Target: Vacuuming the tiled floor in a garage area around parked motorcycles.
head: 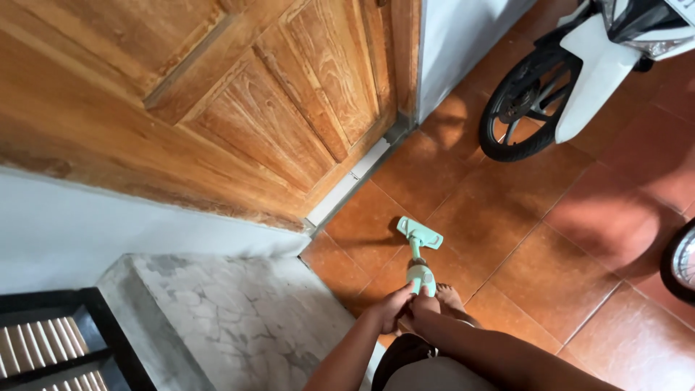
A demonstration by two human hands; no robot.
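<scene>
A pale green stick vacuum [419, 253] stands on the orange tiled floor [507, 224], its flat head near the door sill. My left hand [394, 304] grips the lower part of its body from the left. My right hand [423, 303] is closed around the same handle just below the green body. A bare foot [452, 298] shows right beside the hands.
A panelled wooden door [239, 101] fills the upper left. A motorbike's front wheel [525, 108] and white fender stand at the upper right; another wheel [680, 264] pokes in at the right edge. A grey stone ledge [239, 326] and a black slatted frame [51, 340] lie lower left.
</scene>
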